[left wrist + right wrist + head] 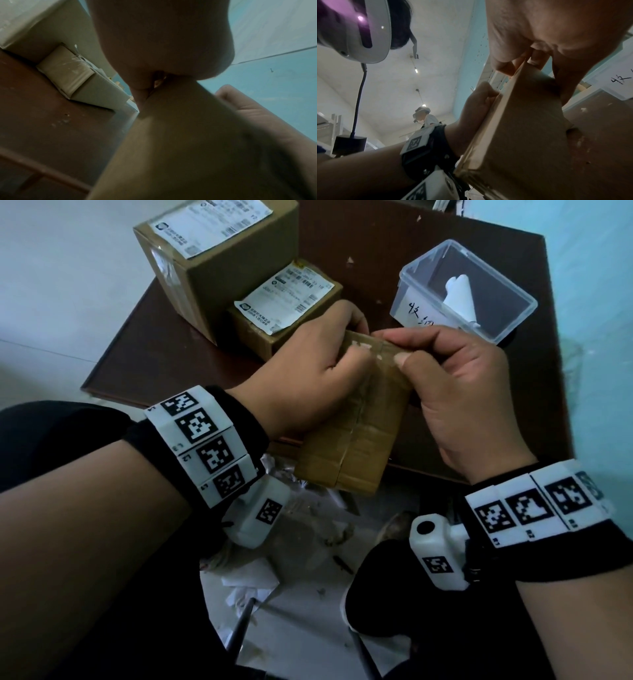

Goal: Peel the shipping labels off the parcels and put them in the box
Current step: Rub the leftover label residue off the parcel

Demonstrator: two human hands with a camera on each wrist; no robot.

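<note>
Over the near edge of the dark brown table (164,361): small brown cardboard parcel (356,440) held in both hands.
Left hand (308,371) grips its left side; right hand (462,392) pinches white label residue (363,345) at its top; clear plastic box (462,292) behind.

dim, bluish cast | wrist views blurred close-up | edges warped

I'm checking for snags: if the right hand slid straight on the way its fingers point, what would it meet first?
Most likely the left hand, gripping the same held parcel right beside the right hand; past it sits the small labelled parcel. Depth is uncertain.
</note>
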